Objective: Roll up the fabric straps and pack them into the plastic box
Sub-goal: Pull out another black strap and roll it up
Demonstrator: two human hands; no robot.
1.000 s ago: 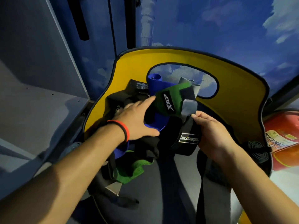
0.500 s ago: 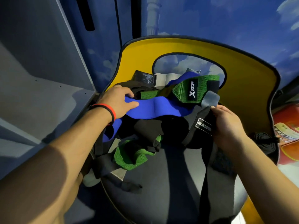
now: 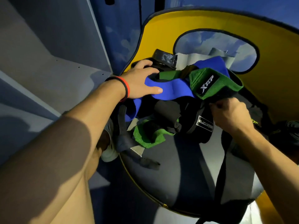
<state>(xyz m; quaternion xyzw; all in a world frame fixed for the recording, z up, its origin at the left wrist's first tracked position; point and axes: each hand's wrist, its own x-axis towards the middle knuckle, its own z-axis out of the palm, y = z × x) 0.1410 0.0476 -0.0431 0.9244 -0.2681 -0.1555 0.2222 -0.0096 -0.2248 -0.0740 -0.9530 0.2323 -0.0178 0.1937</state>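
Left wrist wears 2 thin bands (image 3: 127, 88): 1 red, 1 black.

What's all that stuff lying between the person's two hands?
In the head view, a blue strap gripped by the left hand and a green strap span the gap toward the right hand, black straps beneath.

The right hand (image 3: 229, 113) has its fingertips curled out of my sight round the top of the black strap (image 3: 195, 117), whose white label is too blurred for me to read in full. The left hand (image 3: 142, 83) covers part of the blue strap (image 3: 169, 92), so I cannot tell whether it grips. A dark bundle (image 3: 289, 131) is cut off by the right edge.
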